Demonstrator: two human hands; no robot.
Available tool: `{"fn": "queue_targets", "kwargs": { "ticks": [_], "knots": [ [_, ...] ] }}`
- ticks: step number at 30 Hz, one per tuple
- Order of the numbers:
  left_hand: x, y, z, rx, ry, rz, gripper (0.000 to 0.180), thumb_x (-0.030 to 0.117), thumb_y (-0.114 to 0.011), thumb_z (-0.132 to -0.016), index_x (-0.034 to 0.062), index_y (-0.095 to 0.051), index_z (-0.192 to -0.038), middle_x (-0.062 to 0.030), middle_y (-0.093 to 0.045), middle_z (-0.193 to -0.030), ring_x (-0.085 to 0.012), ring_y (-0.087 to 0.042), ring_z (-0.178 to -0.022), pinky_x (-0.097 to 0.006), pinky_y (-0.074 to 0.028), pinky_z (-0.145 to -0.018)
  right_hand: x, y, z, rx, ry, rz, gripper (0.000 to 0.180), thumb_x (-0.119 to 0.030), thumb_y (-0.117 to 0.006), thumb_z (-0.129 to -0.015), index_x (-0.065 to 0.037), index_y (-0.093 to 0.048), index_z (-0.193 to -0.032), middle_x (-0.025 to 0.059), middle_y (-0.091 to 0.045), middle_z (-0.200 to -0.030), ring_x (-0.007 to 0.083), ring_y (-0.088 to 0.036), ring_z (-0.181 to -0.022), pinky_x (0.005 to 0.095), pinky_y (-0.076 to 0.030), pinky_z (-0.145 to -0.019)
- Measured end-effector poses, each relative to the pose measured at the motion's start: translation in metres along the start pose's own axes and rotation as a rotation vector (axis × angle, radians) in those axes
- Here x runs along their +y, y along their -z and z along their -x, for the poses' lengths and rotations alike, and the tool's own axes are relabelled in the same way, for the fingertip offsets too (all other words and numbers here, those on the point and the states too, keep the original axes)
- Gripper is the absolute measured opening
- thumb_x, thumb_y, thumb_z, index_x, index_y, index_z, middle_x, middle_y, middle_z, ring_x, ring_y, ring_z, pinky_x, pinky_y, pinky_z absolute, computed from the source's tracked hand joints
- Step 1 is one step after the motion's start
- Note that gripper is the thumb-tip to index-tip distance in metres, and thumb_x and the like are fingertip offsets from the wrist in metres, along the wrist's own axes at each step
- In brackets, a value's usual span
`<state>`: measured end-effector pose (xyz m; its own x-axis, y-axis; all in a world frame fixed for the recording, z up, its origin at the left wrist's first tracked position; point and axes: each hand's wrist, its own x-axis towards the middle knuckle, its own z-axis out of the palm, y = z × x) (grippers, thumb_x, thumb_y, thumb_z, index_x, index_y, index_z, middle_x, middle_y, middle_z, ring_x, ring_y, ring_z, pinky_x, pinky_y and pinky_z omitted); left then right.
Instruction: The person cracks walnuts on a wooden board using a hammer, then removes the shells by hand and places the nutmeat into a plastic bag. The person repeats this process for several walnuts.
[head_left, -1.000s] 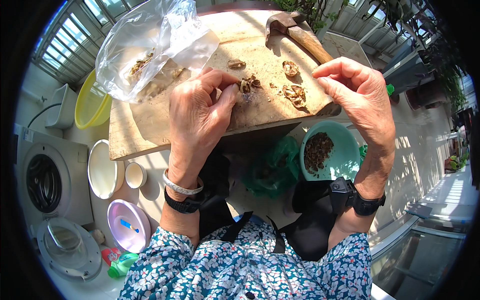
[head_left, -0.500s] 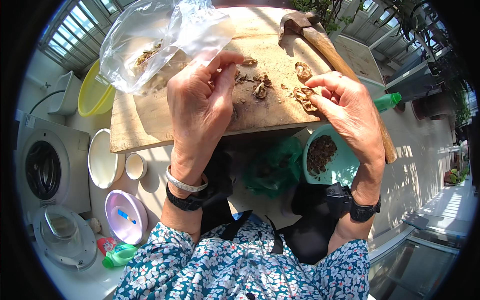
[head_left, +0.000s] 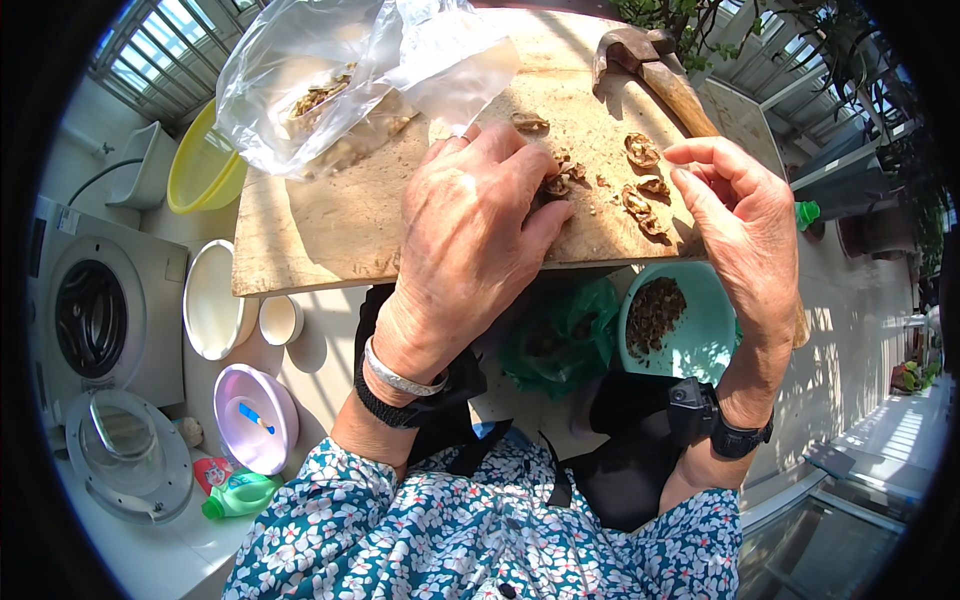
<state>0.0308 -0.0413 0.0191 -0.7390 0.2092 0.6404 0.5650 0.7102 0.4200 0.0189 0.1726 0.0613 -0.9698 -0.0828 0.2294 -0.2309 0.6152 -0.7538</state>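
Note:
Cracked walnut pieces [head_left: 567, 178] lie on a wooden board [head_left: 330, 235] in front of me. Over them is my left hand [head_left: 480, 215], thumb and forefinger apart around the pieces; its other fingertips are hidden. Beside several walnut shells [head_left: 641, 208] at the board's right, my right hand [head_left: 745, 215] holds nothing visible, with its thumb and forefinger slightly apart. Another shell [head_left: 641, 150] lies just left of those fingertips. A clear plastic bag [head_left: 300, 85] with walnut kernels inside rests on the board's left side.
A wooden-handled hammer [head_left: 675, 95] lies at the board's right edge. Below the board are a teal basin [head_left: 700, 340] with shell bits and a green plastic bag [head_left: 560, 345]. On the left are a yellow basin [head_left: 205, 170], a lilac basin [head_left: 230, 400] and a washing machine [head_left: 110, 300].
My right hand has let go of a walnut shell, which now lies on the board, and has moved right. My left hand has moved right and down onto the walnut pieces.

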Motion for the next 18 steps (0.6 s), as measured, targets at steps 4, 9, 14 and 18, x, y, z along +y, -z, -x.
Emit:
{"fn": "queue_targets", "kwargs": {
  "ticks": [4, 9, 14, 18],
  "knots": [
    [-0.003, 0.0, 0.0, -0.021, 0.04, 0.097, 0.022, 0.007, -0.073, -0.071, 0.0025, -0.065, -0.091, -0.0091, -0.061, -0.083, -0.0274, -0.059, -0.079, -0.035, -0.046, -0.071, 0.004, 0.014, -0.003, 0.214, 0.244, 0.402, 0.019, -0.006, -0.068, -0.083, -0.002, -0.065, -0.101, 0.0047, -0.057, -0.083, 0.0146, -0.056, -0.073, 0.0273, -0.046, -0.066],
    [-0.009, 0.004, 0.004, -0.044, 0.055, 0.173, 0.023, 0.007, -0.071, -0.073, 0.0027, -0.065, -0.095, -0.009, -0.062, -0.086, -0.0256, -0.06, -0.078, -0.034, -0.047, -0.07, 0.022, 0.029, 0.0, 0.137, 0.173, 0.721, 0.036, -0.016, -0.07, -0.081, -0.005, -0.06, -0.115, 0.0117, -0.059, -0.093, 0.029, -0.058, -0.087, 0.0372, -0.048, -0.076],
    [-0.012, 0.002, 0.004, -0.003, -0.02, 0.103, 0.021, 0.007, -0.071, -0.075, 0.0026, -0.065, -0.094, -0.0086, -0.062, -0.087, -0.0253, -0.06, -0.075, -0.034, -0.047, -0.068, 0.035, 0.039, -0.001, 0.055, -0.047, 0.586, 0.038, -0.019, -0.067, -0.083, -0.006, -0.058, -0.118, 0.0176, -0.064, -0.086, 0.0323, -0.062, -0.076, 0.0396, -0.049, -0.07],
    [-0.012, -0.001, 0.004, -0.017, 0.029, 0.139, 0.017, 0.007, -0.07, -0.075, 0.0032, -0.065, -0.092, -0.0084, -0.062, -0.086, -0.0251, -0.06, -0.075, -0.034, -0.046, -0.066, 0.041, 0.038, -0.004, 0.052, -0.012, 0.467, 0.04, -0.019, -0.065, -0.084, -0.005, -0.057, -0.121, 0.018, -0.065, -0.083, 0.0291, -0.064, -0.072, 0.0373, -0.049, -0.069]
  ]
}}
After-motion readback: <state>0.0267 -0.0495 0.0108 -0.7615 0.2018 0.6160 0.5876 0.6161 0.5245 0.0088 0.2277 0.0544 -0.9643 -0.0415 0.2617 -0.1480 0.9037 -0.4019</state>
